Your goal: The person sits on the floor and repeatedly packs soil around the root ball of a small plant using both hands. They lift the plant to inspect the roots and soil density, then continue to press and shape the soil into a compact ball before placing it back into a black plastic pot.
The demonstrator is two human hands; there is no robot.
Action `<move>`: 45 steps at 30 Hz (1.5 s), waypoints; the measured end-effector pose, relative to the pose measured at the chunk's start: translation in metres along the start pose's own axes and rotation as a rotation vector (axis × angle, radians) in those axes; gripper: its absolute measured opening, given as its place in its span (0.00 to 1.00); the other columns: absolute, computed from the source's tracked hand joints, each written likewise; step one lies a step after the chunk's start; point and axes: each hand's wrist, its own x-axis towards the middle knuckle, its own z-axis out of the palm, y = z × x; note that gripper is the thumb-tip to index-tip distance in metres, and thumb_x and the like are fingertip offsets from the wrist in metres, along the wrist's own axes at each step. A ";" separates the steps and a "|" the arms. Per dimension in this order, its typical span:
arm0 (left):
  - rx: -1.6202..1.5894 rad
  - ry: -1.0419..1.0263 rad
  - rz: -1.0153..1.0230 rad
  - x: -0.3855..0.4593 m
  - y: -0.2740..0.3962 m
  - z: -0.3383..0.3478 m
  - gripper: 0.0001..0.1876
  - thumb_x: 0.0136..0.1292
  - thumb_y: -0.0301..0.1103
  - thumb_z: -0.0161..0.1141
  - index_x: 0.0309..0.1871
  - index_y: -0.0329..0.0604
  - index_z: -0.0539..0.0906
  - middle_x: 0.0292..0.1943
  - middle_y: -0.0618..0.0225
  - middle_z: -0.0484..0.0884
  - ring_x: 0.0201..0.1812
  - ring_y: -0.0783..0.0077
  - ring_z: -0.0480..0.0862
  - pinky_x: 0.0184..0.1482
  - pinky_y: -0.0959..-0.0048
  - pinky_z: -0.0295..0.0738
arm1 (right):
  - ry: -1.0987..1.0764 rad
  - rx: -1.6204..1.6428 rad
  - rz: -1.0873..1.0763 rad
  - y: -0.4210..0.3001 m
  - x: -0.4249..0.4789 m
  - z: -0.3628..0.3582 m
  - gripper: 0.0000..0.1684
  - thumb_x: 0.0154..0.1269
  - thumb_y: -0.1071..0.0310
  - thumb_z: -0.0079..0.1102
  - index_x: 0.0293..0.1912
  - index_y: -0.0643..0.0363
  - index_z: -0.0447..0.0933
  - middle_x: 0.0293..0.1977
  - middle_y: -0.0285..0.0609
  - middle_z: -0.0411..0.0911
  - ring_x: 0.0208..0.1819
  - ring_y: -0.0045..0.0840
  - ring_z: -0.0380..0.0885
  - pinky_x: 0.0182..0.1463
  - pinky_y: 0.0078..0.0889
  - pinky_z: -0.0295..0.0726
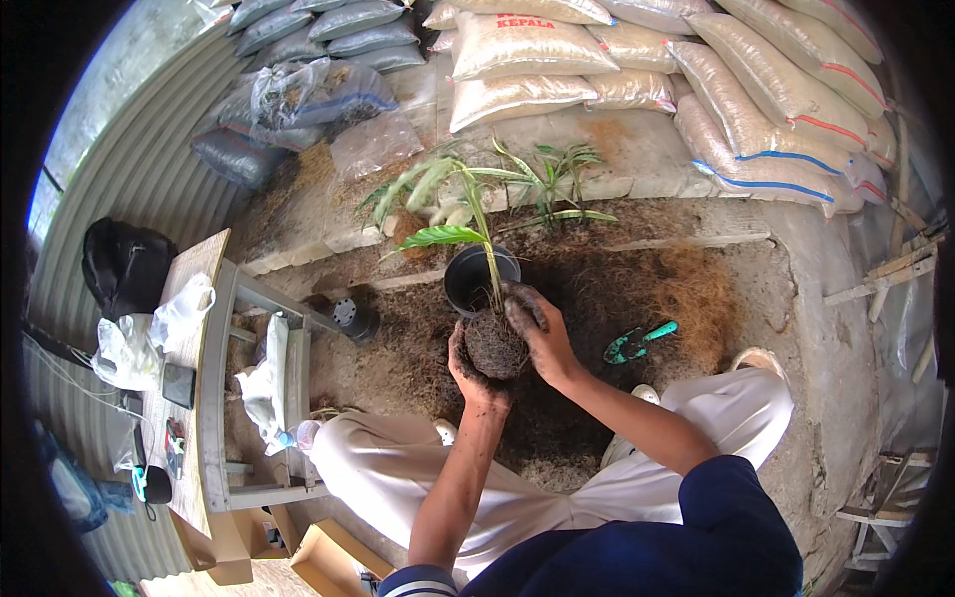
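Between my hands is a leafy plant [480,216] with its root ball [495,345] bare and round, matted with roots and dark soil. My left hand [471,370] cups the ball from the left and below. On the right side, my right hand [543,328] presses against the top of the ball near the stem base, its fingers dirty with soil. Just beyond the root ball stands a black plastic plant pot [464,277], partly hidden by stem and hands. A green hand trowel [634,343] lies on the soil to the right.
Loose dark soil [589,291] and brown coir fibre [701,298] cover the ground. An overturned small black pot [355,319] sits left. More plants [556,179] lie beyond the pot. Filled sacks [530,45] are stacked at the back. A wooden table [186,298] stands left.
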 end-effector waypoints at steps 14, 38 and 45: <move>0.589 0.163 0.540 -0.020 -0.026 0.009 0.21 0.74 0.42 0.50 0.57 0.33 0.78 0.54 0.58 0.81 0.52 0.65 0.82 0.58 0.65 0.76 | 0.240 0.375 0.184 -0.001 -0.029 0.024 0.12 0.62 0.73 0.65 0.46 0.64 0.79 0.41 0.40 0.83 0.43 0.23 0.82 0.50 0.29 0.83; 0.262 0.067 0.357 -0.015 -0.022 0.017 0.21 0.74 0.40 0.41 0.61 0.40 0.77 0.56 0.60 0.81 0.56 0.59 0.82 0.62 0.60 0.76 | -0.007 0.720 0.419 0.003 -0.009 -0.003 0.12 0.69 0.65 0.55 0.46 0.60 0.80 0.45 0.43 0.83 0.48 0.30 0.82 0.58 0.36 0.81; 0.281 0.141 0.312 -0.022 -0.018 0.021 0.21 0.74 0.44 0.43 0.60 0.43 0.77 0.56 0.62 0.81 0.57 0.59 0.81 0.62 0.60 0.75 | 0.039 0.745 0.455 0.002 -0.016 0.005 0.16 0.68 0.63 0.56 0.48 0.63 0.81 0.44 0.45 0.84 0.45 0.30 0.83 0.56 0.35 0.82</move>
